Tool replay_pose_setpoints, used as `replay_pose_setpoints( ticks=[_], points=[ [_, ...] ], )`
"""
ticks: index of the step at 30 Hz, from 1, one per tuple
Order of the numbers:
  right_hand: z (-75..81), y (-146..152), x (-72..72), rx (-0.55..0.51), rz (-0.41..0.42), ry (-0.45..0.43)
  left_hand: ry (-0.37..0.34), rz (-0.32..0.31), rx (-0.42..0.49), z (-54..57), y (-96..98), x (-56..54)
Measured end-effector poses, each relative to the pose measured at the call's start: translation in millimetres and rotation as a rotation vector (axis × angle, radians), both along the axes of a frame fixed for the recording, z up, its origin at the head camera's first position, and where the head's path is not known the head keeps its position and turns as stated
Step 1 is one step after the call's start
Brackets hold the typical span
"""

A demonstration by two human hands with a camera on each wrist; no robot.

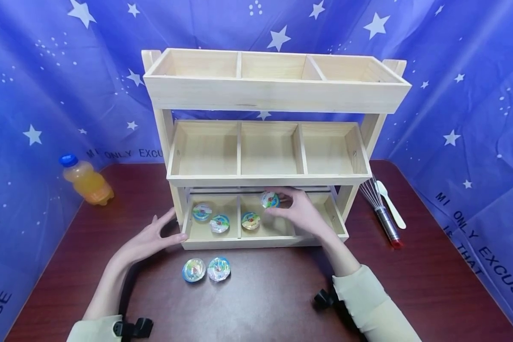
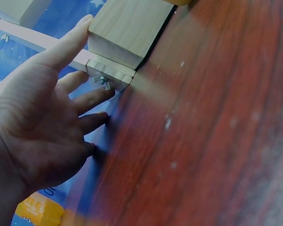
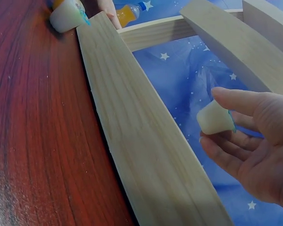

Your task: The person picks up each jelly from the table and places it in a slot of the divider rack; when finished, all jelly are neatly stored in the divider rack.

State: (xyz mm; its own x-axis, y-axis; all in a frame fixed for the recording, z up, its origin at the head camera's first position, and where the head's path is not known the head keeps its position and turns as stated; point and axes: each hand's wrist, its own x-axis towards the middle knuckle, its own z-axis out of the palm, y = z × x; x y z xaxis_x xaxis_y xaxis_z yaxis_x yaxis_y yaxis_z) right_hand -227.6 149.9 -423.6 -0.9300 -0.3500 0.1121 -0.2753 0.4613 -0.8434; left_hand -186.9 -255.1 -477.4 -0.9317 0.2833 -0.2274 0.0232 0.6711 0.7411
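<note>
Head view: nearest you, two round, printed-lid cups (image 1: 194,270) lie off the front edge of the pale wooden bottom tray (image 1: 248,243). Your left hand (image 1: 149,240), fingers spread, touches its front-left corner; your right hand (image 1: 298,210) pinches a small whitish plastic cup (image 1: 270,199) near its back edge. Probably light, squeezable: grip gently below the lid.

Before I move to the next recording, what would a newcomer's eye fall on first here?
The pale three-tier wooden rack at the centre, set off by the blue starry curtain behind it. Next, the right hand holding a small sealed cup at the bottom tier, then the blue-capped orange drink bottle on the table's left.
</note>
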Motion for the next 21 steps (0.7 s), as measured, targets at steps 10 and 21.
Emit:
replay_pose_setpoints(
  ticks=[10, 21],
  points=[
    [-8.1, 0.7, -5.9, 0.026, -0.010, 0.017, -0.004, 0.006, -0.005, -0.1, -0.1, -0.2],
    [-12.0, -2.3, -8.8, 0.150, -0.012, 0.059, -0.015, 0.010, -0.007, 2.0, 0.1, 0.0]
  ],
)
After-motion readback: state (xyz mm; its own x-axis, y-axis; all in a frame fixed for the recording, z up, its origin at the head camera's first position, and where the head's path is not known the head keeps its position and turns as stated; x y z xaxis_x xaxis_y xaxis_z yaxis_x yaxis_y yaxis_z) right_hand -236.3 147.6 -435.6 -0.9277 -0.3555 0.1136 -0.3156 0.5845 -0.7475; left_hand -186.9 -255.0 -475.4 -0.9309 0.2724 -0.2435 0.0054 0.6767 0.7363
